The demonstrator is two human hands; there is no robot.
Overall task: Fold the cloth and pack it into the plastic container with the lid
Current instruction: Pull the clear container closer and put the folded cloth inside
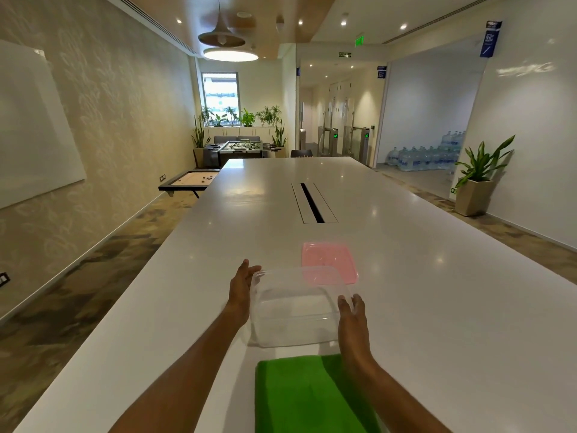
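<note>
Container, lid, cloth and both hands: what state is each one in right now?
Clear container: open, empty, held between both hands.
Pink lid: off, flat on the white table beyond the container.
Green cloth: flat on the table, not yet packed.
Left hand: on the container's left side.
Right hand: on its right side.

White table [406,245], pendant lamp [230,53], window [220,94]

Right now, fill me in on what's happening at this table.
A person holds a clear plastic container between both hands: the left hand on its left side, the right hand at its right. The pink lid lies off on the white table just beyond. The green cloth lies nearest the person, not yet packed.
</note>
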